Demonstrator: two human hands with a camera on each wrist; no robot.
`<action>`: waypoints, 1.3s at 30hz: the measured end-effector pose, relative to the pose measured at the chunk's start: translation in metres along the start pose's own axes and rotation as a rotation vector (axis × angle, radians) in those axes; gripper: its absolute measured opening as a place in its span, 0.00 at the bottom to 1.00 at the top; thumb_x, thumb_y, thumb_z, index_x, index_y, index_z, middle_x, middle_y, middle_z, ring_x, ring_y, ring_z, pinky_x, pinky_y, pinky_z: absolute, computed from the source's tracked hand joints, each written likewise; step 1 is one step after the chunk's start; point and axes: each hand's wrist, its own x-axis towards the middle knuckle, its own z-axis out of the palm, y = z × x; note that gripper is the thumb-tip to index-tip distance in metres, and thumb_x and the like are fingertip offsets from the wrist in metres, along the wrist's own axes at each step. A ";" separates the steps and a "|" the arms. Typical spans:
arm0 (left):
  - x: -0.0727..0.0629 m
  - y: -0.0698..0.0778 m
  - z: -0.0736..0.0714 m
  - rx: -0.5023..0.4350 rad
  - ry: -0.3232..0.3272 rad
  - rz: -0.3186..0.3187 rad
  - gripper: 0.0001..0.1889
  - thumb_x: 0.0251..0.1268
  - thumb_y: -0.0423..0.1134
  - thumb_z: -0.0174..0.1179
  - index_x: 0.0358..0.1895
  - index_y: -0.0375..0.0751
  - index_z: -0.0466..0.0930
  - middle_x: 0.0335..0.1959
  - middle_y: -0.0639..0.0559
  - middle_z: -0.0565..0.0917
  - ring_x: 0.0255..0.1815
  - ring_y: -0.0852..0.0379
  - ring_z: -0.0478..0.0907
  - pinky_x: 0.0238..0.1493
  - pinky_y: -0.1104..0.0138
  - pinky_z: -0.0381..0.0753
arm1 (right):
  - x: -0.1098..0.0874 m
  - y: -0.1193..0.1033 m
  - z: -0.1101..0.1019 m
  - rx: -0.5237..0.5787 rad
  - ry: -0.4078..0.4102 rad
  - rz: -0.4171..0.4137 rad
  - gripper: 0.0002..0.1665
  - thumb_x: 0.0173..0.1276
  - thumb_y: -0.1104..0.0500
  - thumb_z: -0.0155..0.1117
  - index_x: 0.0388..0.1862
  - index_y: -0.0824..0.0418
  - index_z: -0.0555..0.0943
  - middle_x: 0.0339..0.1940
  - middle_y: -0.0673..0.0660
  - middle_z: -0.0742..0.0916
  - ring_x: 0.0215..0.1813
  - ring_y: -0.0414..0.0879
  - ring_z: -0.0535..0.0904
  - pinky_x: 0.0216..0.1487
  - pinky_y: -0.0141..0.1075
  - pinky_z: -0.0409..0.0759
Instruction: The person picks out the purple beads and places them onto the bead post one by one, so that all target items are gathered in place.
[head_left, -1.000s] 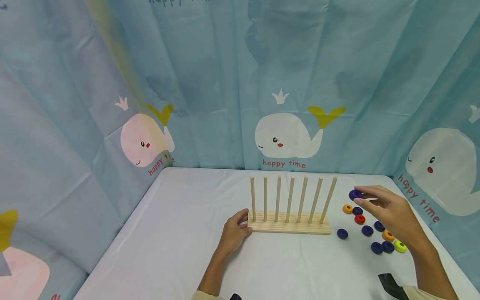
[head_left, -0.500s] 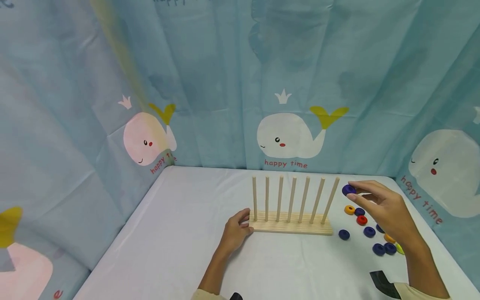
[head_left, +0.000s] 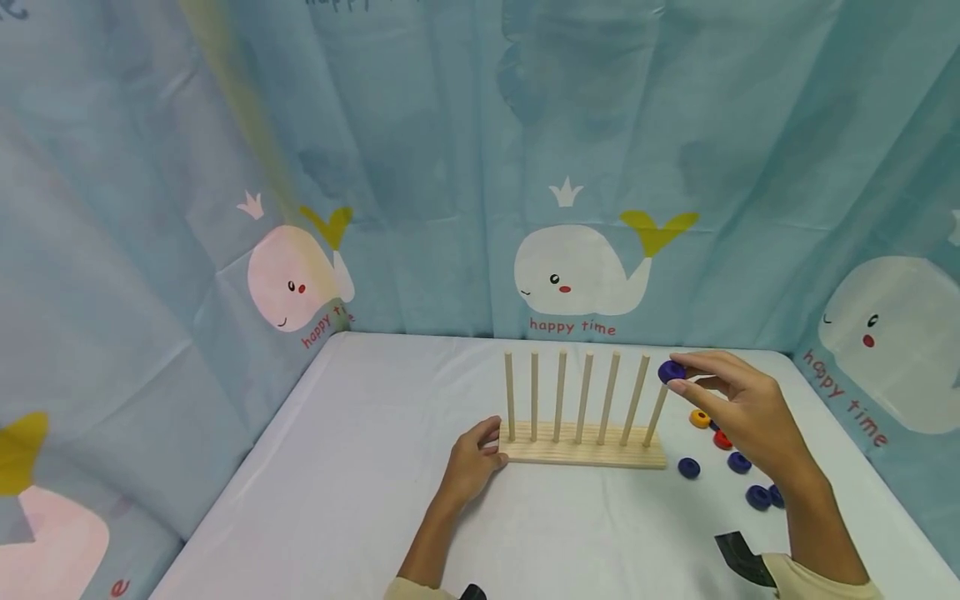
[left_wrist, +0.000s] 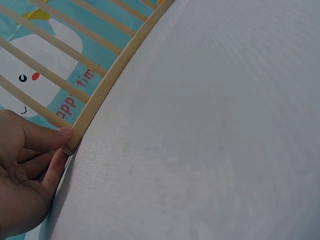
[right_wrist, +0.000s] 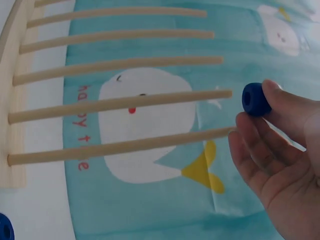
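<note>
Now further left, the blue ring bead (head_left: 672,372) is pinched by the right hand (head_left: 738,404); just beside those fingertips I see the upright rightmost peg (head_left: 656,417); the left hand (head_left: 470,460), farther off, grips the wooden peg rack (head_left: 585,457).

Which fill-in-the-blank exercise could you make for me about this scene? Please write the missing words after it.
In the right wrist view, the right hand pinches a ring coloured ____.
The left hand holds one end of a wooden base bearing ____ pegs.
In the head view, the loose rings lie to the ____ of the base.
Under the middle whale, red letters read "happy ____".
Missing words: blue; seven; right; time.
</note>
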 end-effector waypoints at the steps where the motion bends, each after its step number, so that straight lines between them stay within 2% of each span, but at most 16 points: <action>1: 0.000 0.000 0.000 0.006 0.002 -0.008 0.33 0.59 0.24 0.63 0.69 0.33 0.66 0.64 0.38 0.73 0.62 0.43 0.73 0.58 0.64 0.78 | 0.002 -0.002 0.001 0.001 0.002 -0.009 0.26 0.61 0.66 0.70 0.59 0.52 0.81 0.51 0.47 0.83 0.51 0.33 0.78 0.49 0.17 0.75; 8: 0.000 -0.001 0.000 0.029 0.010 -0.032 0.33 0.59 0.24 0.63 0.69 0.35 0.67 0.63 0.40 0.74 0.61 0.47 0.74 0.55 0.70 0.78 | 0.013 -0.012 0.009 -0.001 0.013 -0.046 0.25 0.60 0.65 0.72 0.58 0.54 0.82 0.51 0.46 0.83 0.51 0.34 0.78 0.51 0.18 0.74; 11: 0.000 -0.002 0.000 0.026 0.012 -0.044 0.33 0.59 0.24 0.62 0.70 0.35 0.66 0.64 0.41 0.74 0.61 0.48 0.74 0.55 0.71 0.78 | 0.017 -0.013 0.014 0.025 -0.001 -0.050 0.25 0.61 0.65 0.71 0.58 0.54 0.81 0.51 0.46 0.83 0.51 0.35 0.78 0.51 0.19 0.75; 18: 0.000 -0.002 0.000 0.017 0.011 -0.017 0.33 0.59 0.23 0.62 0.69 0.33 0.66 0.64 0.38 0.73 0.62 0.44 0.74 0.56 0.68 0.78 | 0.026 -0.020 0.027 0.055 -0.036 -0.101 0.24 0.63 0.64 0.69 0.59 0.52 0.81 0.51 0.46 0.82 0.50 0.39 0.79 0.48 0.22 0.77; 24: -0.001 -0.001 -0.001 0.015 0.001 -0.042 0.33 0.60 0.24 0.61 0.70 0.35 0.65 0.65 0.40 0.73 0.62 0.46 0.73 0.56 0.71 0.77 | 0.033 -0.027 0.039 0.105 -0.075 -0.088 0.22 0.64 0.62 0.69 0.58 0.51 0.81 0.51 0.45 0.82 0.50 0.39 0.78 0.48 0.23 0.78; 28: -0.001 0.000 -0.001 0.013 0.001 -0.045 0.33 0.60 0.25 0.62 0.70 0.35 0.65 0.64 0.40 0.73 0.62 0.46 0.74 0.56 0.71 0.77 | 0.037 -0.035 0.045 0.115 -0.080 -0.108 0.22 0.63 0.64 0.69 0.57 0.54 0.82 0.51 0.47 0.83 0.47 0.38 0.79 0.46 0.22 0.79; 32: -0.001 -0.001 -0.001 0.012 0.006 -0.035 0.32 0.60 0.24 0.62 0.70 0.33 0.65 0.64 0.38 0.73 0.61 0.45 0.74 0.56 0.69 0.78 | 0.041 -0.052 0.048 0.137 -0.085 -0.107 0.21 0.62 0.68 0.69 0.55 0.62 0.82 0.50 0.53 0.83 0.46 0.42 0.80 0.46 0.21 0.78; 36: 0.000 -0.002 0.000 0.011 0.012 -0.033 0.32 0.59 0.23 0.62 0.69 0.34 0.66 0.63 0.38 0.74 0.60 0.44 0.75 0.55 0.69 0.79 | 0.044 -0.065 0.051 0.166 -0.099 -0.107 0.20 0.62 0.69 0.68 0.55 0.66 0.81 0.51 0.58 0.83 0.49 0.45 0.80 0.49 0.29 0.81; 39: 0.000 -0.003 0.001 0.013 0.014 -0.035 0.33 0.58 0.23 0.63 0.69 0.34 0.67 0.63 0.38 0.74 0.60 0.45 0.75 0.54 0.70 0.79 | 0.047 -0.061 0.057 0.184 -0.107 -0.124 0.21 0.62 0.68 0.68 0.55 0.64 0.82 0.52 0.56 0.83 0.50 0.44 0.80 0.51 0.34 0.82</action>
